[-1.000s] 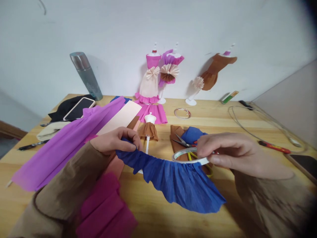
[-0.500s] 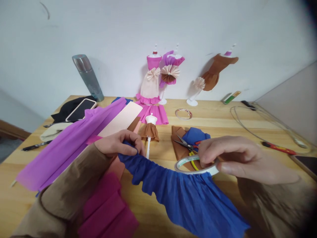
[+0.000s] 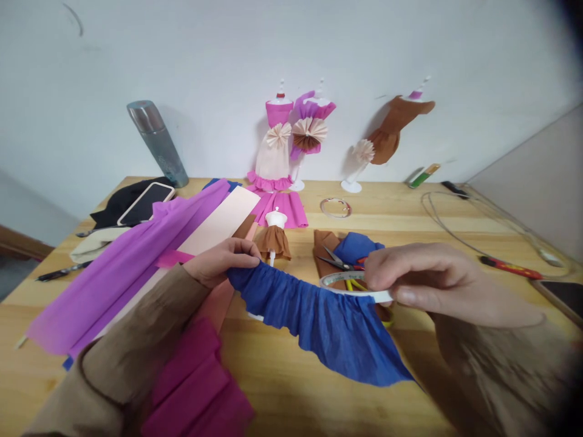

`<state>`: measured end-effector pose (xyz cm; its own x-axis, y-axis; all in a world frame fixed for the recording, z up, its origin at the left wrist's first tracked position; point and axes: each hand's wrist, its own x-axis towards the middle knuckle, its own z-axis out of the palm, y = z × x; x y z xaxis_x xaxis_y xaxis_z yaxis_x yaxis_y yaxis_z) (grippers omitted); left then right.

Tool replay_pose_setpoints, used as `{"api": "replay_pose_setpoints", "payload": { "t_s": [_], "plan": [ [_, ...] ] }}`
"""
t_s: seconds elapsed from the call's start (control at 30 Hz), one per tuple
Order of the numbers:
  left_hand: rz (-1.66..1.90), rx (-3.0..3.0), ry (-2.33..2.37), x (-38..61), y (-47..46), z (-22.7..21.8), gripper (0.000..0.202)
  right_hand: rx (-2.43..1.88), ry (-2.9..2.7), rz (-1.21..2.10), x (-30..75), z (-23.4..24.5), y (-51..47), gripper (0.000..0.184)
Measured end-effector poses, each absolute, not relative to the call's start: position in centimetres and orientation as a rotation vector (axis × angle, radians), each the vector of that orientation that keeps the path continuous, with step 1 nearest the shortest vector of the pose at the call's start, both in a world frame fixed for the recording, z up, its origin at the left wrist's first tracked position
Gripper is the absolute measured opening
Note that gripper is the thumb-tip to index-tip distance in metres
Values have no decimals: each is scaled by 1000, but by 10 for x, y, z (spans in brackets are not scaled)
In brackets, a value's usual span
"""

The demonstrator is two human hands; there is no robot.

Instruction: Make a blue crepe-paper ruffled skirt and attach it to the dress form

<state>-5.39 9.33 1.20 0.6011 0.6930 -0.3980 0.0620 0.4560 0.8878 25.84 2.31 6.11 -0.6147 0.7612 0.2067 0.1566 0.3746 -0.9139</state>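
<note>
My left hand (image 3: 230, 260) pinches the upper left end of a gathered strip of blue crepe paper (image 3: 314, 321). The ruffled strip hangs down and to the right, above the table. In my right hand (image 3: 423, 285) is a roll of white tape (image 3: 380, 297), gripped between thumb and fingers. The tape lies along the strip's upper right edge. Behind the strip, a small white mannequin (image 3: 276, 217) wears a short brown skirt (image 3: 273, 241); the blue paper partly hides its stand. Scissors (image 3: 336, 261) with red-and-black handles lie behind the tape roll, partly covered.
Purple crepe paper (image 3: 136, 267) and magenta paper (image 3: 200, 388) lie on the left, near a phone (image 3: 146, 203) and flask (image 3: 159, 145). Dressed mannequins (image 3: 279, 142) stand at the wall. A clear ring (image 3: 336, 207), cable (image 3: 455, 240) and red-handled tool (image 3: 510, 267) are farther right.
The blue strip has been raised and pulled flatter, its lower right corner swinging up and left. My left hand shifted slightly right; the tape roll rose and tilted flatter.
</note>
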Motion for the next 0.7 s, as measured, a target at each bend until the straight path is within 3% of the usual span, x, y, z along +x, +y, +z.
{"api": "replay_pose_setpoints", "payload": {
  "t_s": [0.4, 0.7],
  "plan": [
    [496, 905, 970, -51, 95, -5, 26, -1062, -1893, 1255, 263, 28, 42, 15],
    [484, 820, 942, -33, 84, -11, 27, -1037, -1872, 1287, 267, 18, 46, 13]
  ]
}}
